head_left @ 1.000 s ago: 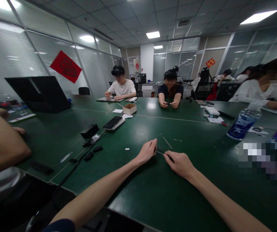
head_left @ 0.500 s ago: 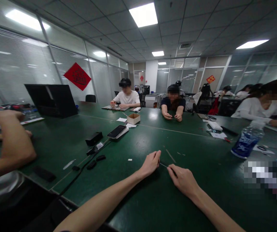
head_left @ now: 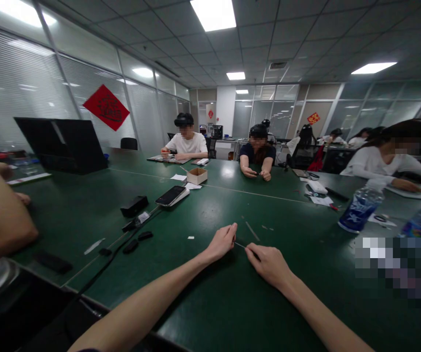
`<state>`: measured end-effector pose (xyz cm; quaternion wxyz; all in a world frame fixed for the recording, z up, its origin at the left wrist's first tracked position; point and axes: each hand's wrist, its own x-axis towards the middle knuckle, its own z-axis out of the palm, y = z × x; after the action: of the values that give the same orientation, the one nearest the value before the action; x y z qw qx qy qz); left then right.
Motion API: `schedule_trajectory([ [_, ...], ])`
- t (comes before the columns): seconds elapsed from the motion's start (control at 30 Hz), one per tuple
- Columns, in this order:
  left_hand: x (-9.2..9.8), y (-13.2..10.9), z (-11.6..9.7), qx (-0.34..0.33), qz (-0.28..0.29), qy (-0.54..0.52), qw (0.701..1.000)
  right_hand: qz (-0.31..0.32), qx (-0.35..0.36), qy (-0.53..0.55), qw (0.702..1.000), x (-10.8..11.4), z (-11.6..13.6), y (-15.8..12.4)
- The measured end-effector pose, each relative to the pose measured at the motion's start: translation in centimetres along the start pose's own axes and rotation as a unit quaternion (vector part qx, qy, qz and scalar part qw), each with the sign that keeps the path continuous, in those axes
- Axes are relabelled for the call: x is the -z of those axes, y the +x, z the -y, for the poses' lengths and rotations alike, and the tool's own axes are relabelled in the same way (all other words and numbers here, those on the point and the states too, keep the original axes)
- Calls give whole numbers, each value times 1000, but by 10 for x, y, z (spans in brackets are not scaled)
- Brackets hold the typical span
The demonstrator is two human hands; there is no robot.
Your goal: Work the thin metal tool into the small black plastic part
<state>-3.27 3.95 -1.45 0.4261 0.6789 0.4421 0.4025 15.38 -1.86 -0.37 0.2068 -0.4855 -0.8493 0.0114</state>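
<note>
Two hands rest on the green table: the left hand and right hand pinch a thin wire between them, and thin strips lie loose just beyond.

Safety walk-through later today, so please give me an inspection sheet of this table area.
Surface: green table, scattered with small items.
Things in hand: thin strip, held between both hands; a short dark piece lies by the right hand.
Clutter: phone, cardboard box, water bottle, black box, white scrap.
Hands: left hand and right hand both appear to pinch the strip, just above the table.
Cables: black cable lies across the table, leading toward the black box.
Surroundings: laptop open on the table; co-worker and co-worker seated opposite; red wall sign.
</note>
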Motion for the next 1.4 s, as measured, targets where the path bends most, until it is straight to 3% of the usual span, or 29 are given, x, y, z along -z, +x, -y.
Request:
schedule_trajectory([
  [0.3,0,0,-2,19,1,14,1000,2,7,-19,1000,1,0,0],
  [0.63,0,-2,-1,-31,8,30,999,-2,24,8,1000,-1,-4,-1],
  [1.1,1,-1,-3,3,22,18,1000,-11,16,-7,1000,-3,-4,0],
  [1.4,2,-3,-3,-23,22,27,999,-10,19,-10,1000,-4,-6,-1],
])
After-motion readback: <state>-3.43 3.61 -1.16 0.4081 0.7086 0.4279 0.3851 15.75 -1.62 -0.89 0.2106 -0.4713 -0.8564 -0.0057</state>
